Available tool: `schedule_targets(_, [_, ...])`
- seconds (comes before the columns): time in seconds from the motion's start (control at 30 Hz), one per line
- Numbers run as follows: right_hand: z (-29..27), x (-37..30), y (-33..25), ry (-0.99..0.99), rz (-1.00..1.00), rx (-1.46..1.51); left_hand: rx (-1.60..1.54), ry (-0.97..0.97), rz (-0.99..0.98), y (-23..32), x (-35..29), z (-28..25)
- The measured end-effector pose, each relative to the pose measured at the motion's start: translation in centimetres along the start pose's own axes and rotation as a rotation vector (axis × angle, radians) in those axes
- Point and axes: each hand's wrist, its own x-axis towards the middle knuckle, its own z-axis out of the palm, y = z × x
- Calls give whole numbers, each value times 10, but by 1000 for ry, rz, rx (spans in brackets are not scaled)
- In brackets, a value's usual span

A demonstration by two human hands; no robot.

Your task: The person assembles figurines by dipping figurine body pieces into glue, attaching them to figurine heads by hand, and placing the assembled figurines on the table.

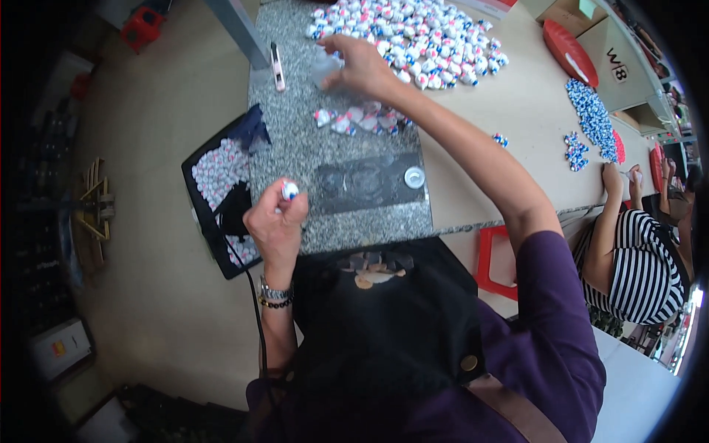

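Observation:
My left hand (275, 223) is closed at the table's near left edge, pinching a small white figure piece (289, 191) with blue marks between thumb and fingers. Farther off, my right hand (360, 68) curls round a whitish translucent container (323, 69), whose outline is blurred. Just below that hand lies a row of small white pieces (362, 118) with pink and blue parts. A large pile of similar pieces (413, 44) spreads beyond it. Between my hands and nearer to me is a dark flat mat (362, 184) with smears, carrying a small round metal-rimmed lid or dish (414, 177).
A black open bag (221, 173) full of white pieces hangs at the table's left edge. A pink-and-white cutter-like tool (278, 68) lies near a metal post (240, 33). Rightward are blue-white piles (591, 114), a red tray (570, 53) and a person in stripes (635, 266).

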Motion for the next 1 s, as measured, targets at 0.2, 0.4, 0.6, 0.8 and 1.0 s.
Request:
schedule_targets(0.2, [0, 5, 9, -195, 244, -194, 31, 9, 71, -2, 0, 6])
schedule_targets(0.4, [-91, -66, -87, -54, 171, 236, -82, 21, -29, -11, -3, 5])
schedule_targets(0.6, [-122, -166, -71, -66, 48, -60, -275, 13, -163, -23, -5, 6])
schedule_targets(0.8, [-125, -208, -57, -32, 31, -228, -275, 32, -182, -21, -2, 9])
schedule_targets(1.0, [-123, -207, -55, 0, -77, -373, -303, 42, -189, -16, -3, 10])
